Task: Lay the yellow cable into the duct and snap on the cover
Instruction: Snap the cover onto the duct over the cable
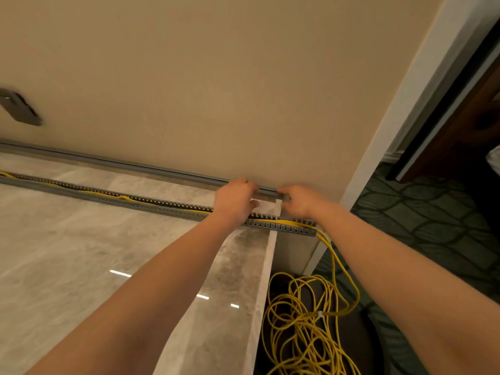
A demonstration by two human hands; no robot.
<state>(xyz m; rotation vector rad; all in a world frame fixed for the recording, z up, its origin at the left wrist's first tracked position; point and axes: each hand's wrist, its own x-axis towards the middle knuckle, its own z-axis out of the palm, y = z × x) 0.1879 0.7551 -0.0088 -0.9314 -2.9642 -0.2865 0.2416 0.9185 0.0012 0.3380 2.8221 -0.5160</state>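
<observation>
Up against the wall, both hands, left hand (234,197) and right hand (297,201), have fingers curled shut around the grey duct cover (113,161); yellow cable (273,221) sits in the slotted duct (151,205).

Head camera looks forward and down, close over the countertop (81,239).

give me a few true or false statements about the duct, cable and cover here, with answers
1. Both hands are on the grey cover lying along the wall. True: the left hand and right hand hold its right end.
2. The cover is already snapped onto the slotted duct. False: the duct is open on top, and the cover lies apart from it, against the wall.
3. The yellow cable runs inside the duct. True.
4. All the cable is in the duct. False: a loose coil lies on the floor below the duct's right end.
5. The duct lies on carpet. False: it rests on a marble-like countertop.
</observation>
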